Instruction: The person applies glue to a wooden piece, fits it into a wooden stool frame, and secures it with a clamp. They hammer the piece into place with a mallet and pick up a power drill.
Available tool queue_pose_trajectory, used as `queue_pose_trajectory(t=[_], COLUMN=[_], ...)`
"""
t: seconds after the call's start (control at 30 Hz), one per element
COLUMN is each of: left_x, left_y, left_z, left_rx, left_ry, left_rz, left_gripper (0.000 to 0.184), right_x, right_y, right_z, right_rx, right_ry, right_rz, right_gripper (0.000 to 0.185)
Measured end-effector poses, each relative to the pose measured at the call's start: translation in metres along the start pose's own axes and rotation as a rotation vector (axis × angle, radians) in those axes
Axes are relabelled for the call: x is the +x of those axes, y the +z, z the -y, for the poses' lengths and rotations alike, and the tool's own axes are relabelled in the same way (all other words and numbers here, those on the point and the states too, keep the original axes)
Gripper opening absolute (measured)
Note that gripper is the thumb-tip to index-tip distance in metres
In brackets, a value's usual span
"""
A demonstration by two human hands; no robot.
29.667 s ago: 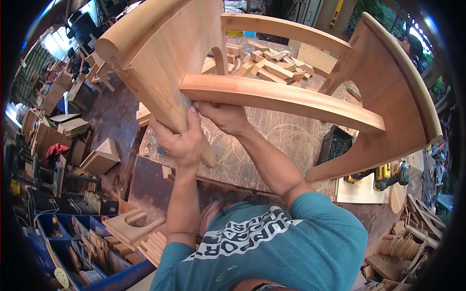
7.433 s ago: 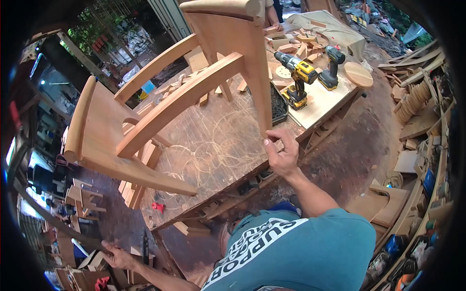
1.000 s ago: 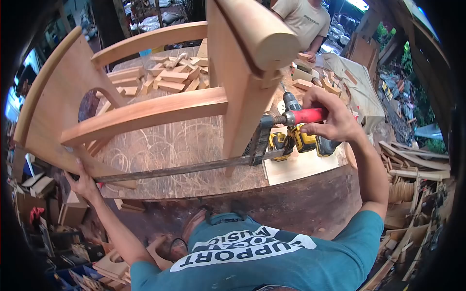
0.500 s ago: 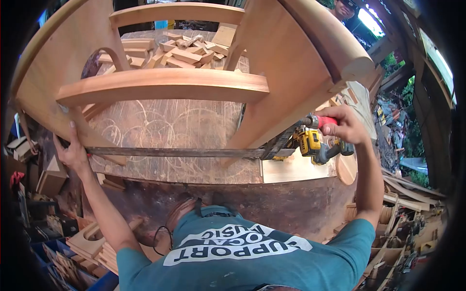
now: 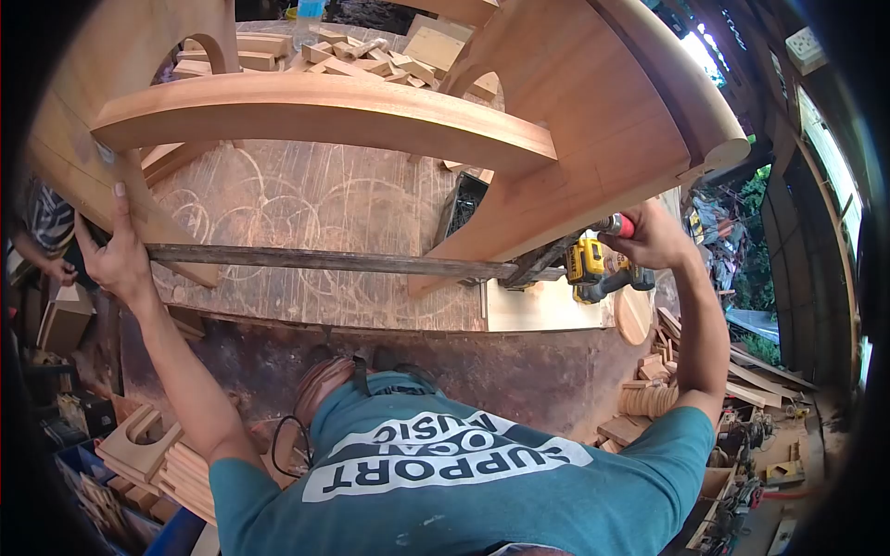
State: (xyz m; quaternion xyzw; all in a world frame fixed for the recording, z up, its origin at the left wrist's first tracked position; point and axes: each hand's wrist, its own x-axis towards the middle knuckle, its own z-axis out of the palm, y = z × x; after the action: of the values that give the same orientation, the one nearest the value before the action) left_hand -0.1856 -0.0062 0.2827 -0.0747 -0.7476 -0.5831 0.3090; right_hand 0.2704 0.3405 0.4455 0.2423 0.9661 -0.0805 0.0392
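A long dark bar clamp (image 5: 334, 261) spans the near side of a wooden chair frame, whose curved rail (image 5: 324, 109) joins two broad side panels. My right hand (image 5: 654, 238) is wrapped round the clamp's red handle (image 5: 623, 225), beside the lower edge of the right panel (image 5: 593, 139). At the left panel (image 5: 79, 167), my left hand (image 5: 120, 262) lies by the clamp's left end with its fingers apart and some of them stretched upward. The clamp's left jaw is hidden behind that hand and the panel.
Wooden offcuts (image 5: 357, 63) lie at the back of the worktable (image 5: 306, 208). A black box (image 5: 461, 206), a yellow drill (image 5: 586, 264) and a round wooden disc (image 5: 634, 316) are near its right side. Another person's hand (image 5: 61, 271) shows at far left.
The view has shifted to the right. The right jaw and handle sit lower against the right panel than a second ago. My right hand stays on the handle, and another person has appeared at left.
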Motion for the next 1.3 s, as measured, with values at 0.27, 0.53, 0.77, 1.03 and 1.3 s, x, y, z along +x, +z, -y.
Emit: queue_pose_trajectory(t=[0.27,0.53,0.77,1.03,1.3], left_x=[0.002,-0.005,-0.005,-0.007,-0.002], left_y=[0.007,0.009,0.006,0.008,0.008], left_z=[0.022,0.009,0.011,0.008,0.016], left_rx=[-0.055,-0.026,0.086,-0.016,-0.010], left_ry=[0.038,-0.027,-0.022,0.006,0.098], left_rz=[-0.015,-0.039,-0.042,-0.048,-0.055], left_gripper=[0.080,0.081,0.088,0.090,0.085], right_x=[-0.015,-0.011,-0.010,-0.010,-0.011], right_y=[0.050,0.031,0.018,0.049,0.013], right_z=[0.005,0.005,0.011,0.012,0.018], right_rx=[-0.305,-0.301,-0.052,-0.366,-0.078], right_ry=[-0.099,-0.058,-0.052,-0.016,0.026], right_rz=[-0.665,-0.438,-0.298,-0.715,-0.248], right_gripper=[0.039,0.037,0.028,0.030,0.026])
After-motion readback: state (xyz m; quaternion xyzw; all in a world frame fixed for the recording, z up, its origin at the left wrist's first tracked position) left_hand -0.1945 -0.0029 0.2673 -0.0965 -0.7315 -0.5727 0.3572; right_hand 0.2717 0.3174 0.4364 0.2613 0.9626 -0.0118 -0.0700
